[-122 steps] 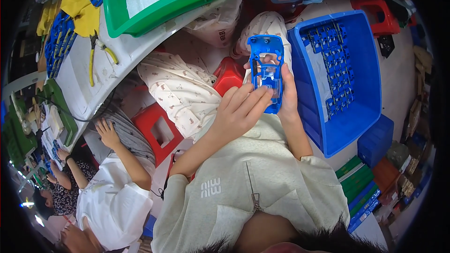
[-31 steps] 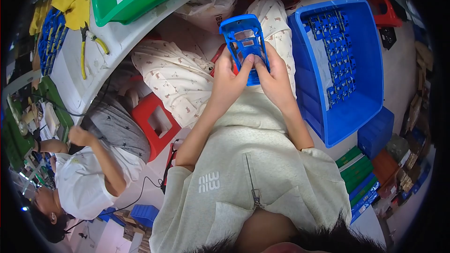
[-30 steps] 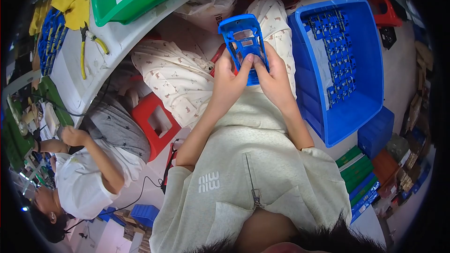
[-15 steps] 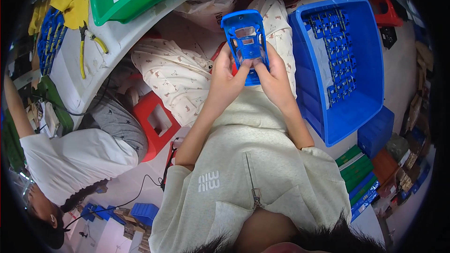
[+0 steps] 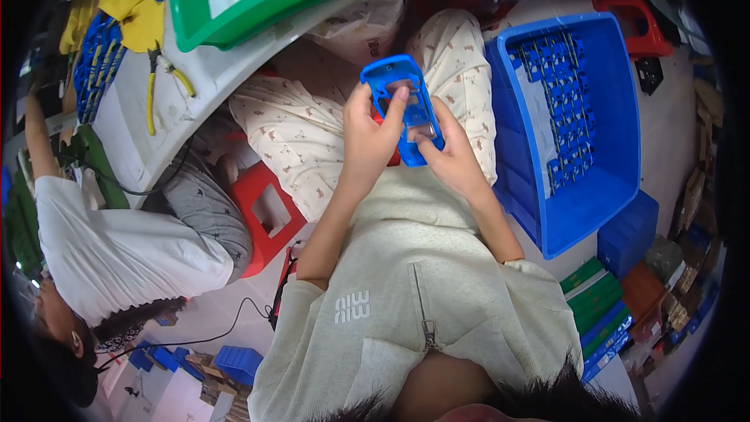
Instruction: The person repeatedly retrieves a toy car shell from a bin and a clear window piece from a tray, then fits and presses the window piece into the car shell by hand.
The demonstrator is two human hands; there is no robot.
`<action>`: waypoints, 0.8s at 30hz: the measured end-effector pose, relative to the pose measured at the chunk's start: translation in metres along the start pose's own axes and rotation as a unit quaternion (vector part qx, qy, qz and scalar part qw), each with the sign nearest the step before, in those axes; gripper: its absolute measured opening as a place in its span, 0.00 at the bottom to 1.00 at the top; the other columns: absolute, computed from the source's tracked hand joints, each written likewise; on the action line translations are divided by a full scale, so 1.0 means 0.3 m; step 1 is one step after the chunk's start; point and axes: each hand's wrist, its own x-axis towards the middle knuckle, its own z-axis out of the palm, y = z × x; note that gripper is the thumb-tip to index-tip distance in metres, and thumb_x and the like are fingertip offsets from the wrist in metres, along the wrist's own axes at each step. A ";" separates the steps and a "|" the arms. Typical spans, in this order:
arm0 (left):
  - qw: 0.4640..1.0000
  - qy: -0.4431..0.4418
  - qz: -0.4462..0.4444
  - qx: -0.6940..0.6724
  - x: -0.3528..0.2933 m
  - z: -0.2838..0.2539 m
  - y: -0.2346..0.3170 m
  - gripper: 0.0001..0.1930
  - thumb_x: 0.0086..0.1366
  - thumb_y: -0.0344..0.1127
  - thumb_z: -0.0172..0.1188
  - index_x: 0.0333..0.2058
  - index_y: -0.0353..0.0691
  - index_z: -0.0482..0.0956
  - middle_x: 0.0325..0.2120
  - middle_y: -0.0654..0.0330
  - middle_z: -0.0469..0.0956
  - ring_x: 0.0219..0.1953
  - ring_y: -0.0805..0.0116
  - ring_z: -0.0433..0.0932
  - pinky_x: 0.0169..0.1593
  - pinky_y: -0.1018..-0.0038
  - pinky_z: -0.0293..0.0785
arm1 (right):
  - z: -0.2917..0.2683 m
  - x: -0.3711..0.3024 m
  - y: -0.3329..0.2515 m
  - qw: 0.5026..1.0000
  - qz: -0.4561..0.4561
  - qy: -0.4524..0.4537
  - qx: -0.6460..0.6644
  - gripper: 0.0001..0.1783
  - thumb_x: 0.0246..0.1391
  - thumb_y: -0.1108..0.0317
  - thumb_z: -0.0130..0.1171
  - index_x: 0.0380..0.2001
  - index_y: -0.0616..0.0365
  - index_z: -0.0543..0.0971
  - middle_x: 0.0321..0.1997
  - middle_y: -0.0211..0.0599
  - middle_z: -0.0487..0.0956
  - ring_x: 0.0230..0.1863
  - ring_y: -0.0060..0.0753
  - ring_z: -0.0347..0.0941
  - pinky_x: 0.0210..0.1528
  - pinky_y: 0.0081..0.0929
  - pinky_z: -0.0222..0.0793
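Above my lap I hold a blue plastic toy car body (image 5: 420,115), a hollow shell with window openings, between both hands. My left hand (image 5: 372,126) grips its left side, the thumb reaching over an upper window opening. At the lower right, my right hand (image 5: 453,154) is closed on the shell, with its thumb near the bottom end. The fingers beneath the shell are mostly hidden.
At my right stands a blue bin (image 5: 605,187) with rows of blue parts (image 5: 572,109) along one side. A green tray (image 5: 258,12) lies on the white table (image 5: 141,156) beside yellow-handled pliers (image 5: 153,94). A co-worker (image 5: 133,242) sits at the left, near a red stool (image 5: 269,215).
The car body has come lower and closer to me and tilted. My left thumb has moved up from its lower part to an upper opening. My view has also shifted slightly.
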 end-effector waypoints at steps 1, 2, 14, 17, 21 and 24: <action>1.000 -0.008 -0.022 0.002 -0.004 -0.009 -0.009 0.06 0.57 0.29 0.56 0.32 0.35 0.71 0.28 0.62 0.74 0.29 0.80 0.72 0.32 0.85 0.68 | 0.005 -0.002 0.003 1.000 -0.008 -0.006 0.001 0.20 0.44 0.83 0.42 0.44 0.61 0.63 0.32 0.33 0.70 0.32 0.19 0.65 0.37 0.17 0.62; 1.000 -0.002 -0.013 0.006 -0.009 -0.021 -0.017 0.06 0.57 0.29 0.56 0.32 0.35 0.71 0.28 0.62 0.74 0.29 0.80 0.72 0.32 0.85 0.68 | 0.013 -0.004 0.003 1.000 -0.003 -0.007 -0.008 0.20 0.44 0.83 0.41 0.44 0.61 0.63 0.32 0.33 0.70 0.32 0.20 0.65 0.36 0.18 0.63; 0.989 0.019 -0.037 0.142 -0.071 -0.214 0.051 0.08 0.61 0.32 0.51 0.34 0.32 0.68 0.31 0.59 0.74 0.33 0.75 0.72 0.36 0.79 0.69 | 0.142 0.036 0.064 0.993 -0.015 -0.116 -0.017 0.19 0.46 0.79 0.44 0.44 0.63 0.61 0.28 0.39 0.70 0.29 0.28 0.68 0.33 0.22 0.64; 0.967 0.104 -0.021 0.231 -0.082 -0.297 0.080 0.10 0.61 0.32 0.50 0.39 0.33 0.68 0.33 0.61 0.72 0.33 0.76 0.70 0.37 0.80 0.67 | 0.179 0.027 0.003 0.985 -0.098 -0.144 0.010 0.29 0.45 0.77 0.53 0.52 0.62 0.57 0.42 0.44 0.69 0.36 0.28 0.68 0.36 0.21 0.67; 0.915 0.318 0.034 0.248 0.016 -0.618 0.246 0.19 0.59 0.42 0.53 0.42 0.34 0.68 0.34 0.60 0.71 0.34 0.73 0.69 0.39 0.76 0.66 | 0.110 0.038 -0.075 0.983 -0.058 -0.171 0.042 0.31 0.47 0.74 0.55 0.54 0.60 0.56 0.51 0.40 0.63 0.42 0.24 0.66 0.43 0.22 0.66; 0.901 0.209 0.073 0.372 0.179 -1.085 0.294 0.15 0.59 0.35 0.52 0.40 0.31 0.69 0.23 0.63 0.72 0.22 0.77 0.69 0.25 0.82 0.64 | 0.042 0.054 -0.018 0.988 -0.089 -0.128 0.024 0.25 0.48 0.73 0.54 0.51 0.61 0.61 0.48 0.38 0.66 0.41 0.22 0.67 0.42 0.21 0.66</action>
